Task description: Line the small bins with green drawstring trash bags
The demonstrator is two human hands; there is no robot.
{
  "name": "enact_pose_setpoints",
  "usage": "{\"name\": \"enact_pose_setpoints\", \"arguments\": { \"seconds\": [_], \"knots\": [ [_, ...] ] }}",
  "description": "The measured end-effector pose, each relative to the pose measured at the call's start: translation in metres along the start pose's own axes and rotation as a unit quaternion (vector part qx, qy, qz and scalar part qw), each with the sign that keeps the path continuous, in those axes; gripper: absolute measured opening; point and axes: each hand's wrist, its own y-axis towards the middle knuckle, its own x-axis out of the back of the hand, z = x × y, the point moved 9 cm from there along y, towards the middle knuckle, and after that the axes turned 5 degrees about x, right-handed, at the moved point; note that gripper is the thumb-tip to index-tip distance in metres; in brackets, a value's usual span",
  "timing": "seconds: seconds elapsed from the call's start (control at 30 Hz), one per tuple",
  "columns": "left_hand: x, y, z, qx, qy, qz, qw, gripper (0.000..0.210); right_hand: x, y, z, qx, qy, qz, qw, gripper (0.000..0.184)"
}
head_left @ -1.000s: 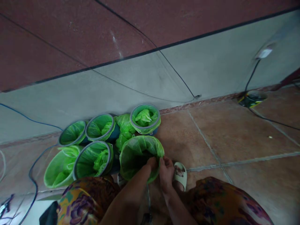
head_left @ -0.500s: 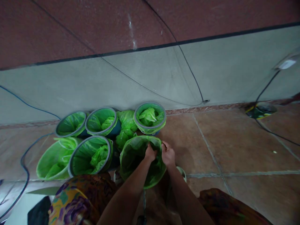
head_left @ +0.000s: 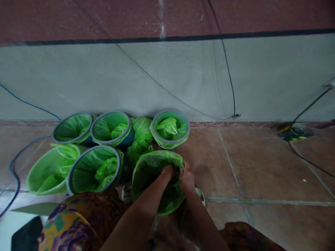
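In front of me, between my knees, is a bin with a green plastic liner (head_left: 146,161) folded over its rim. My left hand (head_left: 168,170) reaches down inside the bin, its fingers curled against the liner near the right wall and partly hidden. At the right rim, my right hand (head_left: 186,180) is closed on the liner's edge, with the fingertips over the rim. The bin's bottom is dark, and my left forearm covers part of its opening.
Left of me stand several grey-rimmed bins (head_left: 111,115) with green liners, and a pale green-lined bin (head_left: 39,176). A bunched green bag (head_left: 141,129) lies between bins. Cables (head_left: 15,167) run along floor and wall. A dark flat object (head_left: 27,235) lies lower left.
The view has tilted and shifted a little, so the other bins appear further left. My left hand remains inside the bin and my right hand remains at its right rim.
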Motion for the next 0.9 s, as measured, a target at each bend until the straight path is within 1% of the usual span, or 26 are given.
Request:
{"name": "enact_pose_setpoints", "arguments": {
  "seconds": [0.03, 0.07, 0.1, 0.13, 0.17, 0.2, 0.23, 0.27, 0.3, 0.33, 0.37, 0.4, 0.47, 0.53, 0.63, 0.73, 0.83, 0.9],
  "knots": [
    [0.005, -0.009, 0.007, 0.022, 0.002, -0.007, 1.0, 0.017, 0.006, -0.001, 0.001, 0.014, 0.009, -0.02, 1.0, 0.052],
    [0.013, -0.019, 0.014, 0.041, -0.004, -0.031, 0.999, 0.019, 0.014, -0.001, 0.003, 0.028, 0.022, -0.047, 0.998, 0.053],
    [0.025, -0.03, 0.02, 0.052, -0.016, -0.072, 0.996, 0.022, 0.024, 0.0, 0.004, 0.038, 0.037, -0.077, 0.996, 0.055],
    [0.043, -0.043, 0.024, 0.05, -0.038, -0.138, 0.989, 0.025, 0.034, 0.003, 0.003, 0.038, 0.052, -0.104, 0.992, 0.055],
    [0.064, -0.057, 0.026, 0.035, -0.063, -0.215, 0.974, 0.028, 0.043, 0.008, 0.002, 0.03, 0.067, -0.122, 0.99, 0.055],
    [0.084, -0.071, 0.027, 0.011, -0.088, -0.291, 0.953, 0.029, 0.048, 0.015, 0.002, 0.019, 0.079, -0.128, 0.988, 0.055],
    [0.103, -0.084, 0.027, -0.019, -0.104, -0.356, 0.928, 0.029, 0.05, 0.024, 0.002, 0.011, 0.087, -0.119, 0.989, 0.055],
    [0.118, -0.092, 0.025, -0.05, -0.107, -0.4, 0.909, 0.028, 0.05, 0.034, 0.005, 0.014, 0.091, -0.101, 0.991, 0.055],
    [0.13, -0.096, 0.023, -0.083, -0.097, -0.42, 0.899, 0.027, 0.046, 0.043, 0.009, 0.025, 0.092, -0.075, 0.993, 0.054],
    [0.138, -0.095, 0.02, -0.11, -0.078, -0.42, 0.898, 0.027, 0.039, 0.052, 0.015, 0.044, 0.089, -0.042, 0.994, 0.053],
    [0.142, -0.09, 0.017, -0.133, -0.052, -0.403, 0.904, 0.028, 0.03, 0.058, 0.021, 0.066, 0.082, -0.005, 0.994, 0.051],
    [0.144, -0.082, 0.016, -0.151, -0.024, -0.374, 0.915, 0.028, 0.02, 0.061, 0.026, 0.086, 0.073, 0.032, 0.993, 0.049],
    [0.142, -0.066, 0.02, -0.164, 0.024, -0.308, 0.937, 0.026, 0.002, 0.062, 0.031, 0.108, 0.048, 0.089, 0.989, 0.046],
    [0.139, -0.054, 0.03, -0.158, 0.052, -0.253, 0.953, 0.025, -0.008, 0.06, 0.032, 0.108, 0.018, 0.118, 0.987, 0.044],
    [0.137, -0.043, 0.05, -0.13, 0.064, -0.213, 0.966, 0.025, -0.015, 0.056, 0.035, 0.117, -0.017, 0.143, 0.983, 0.041],
    [0.136, -0.04, 0.062, -0.097, 0.054, -0.204, 0.973, 0.024, -0.015, 0.056, 0.042, 0.135, -0.038, 0.152, 0.978, 0.042],
    [0.138, -0.041, 0.062, -0.075, 0.036, -0.204, 0.975, 0.022, -0.012, 0.054, 0.046, 0.144, -0.014, 0.135, 0.98, 0.041],
    [0.14, -0.045, 0.056, -0.083, 0.029, -0.207, 0.974, 0.022, -0.01, 0.044, 0.042, 0.139, 0.012, 0.107, 0.984, 0.04]
  ]
}}
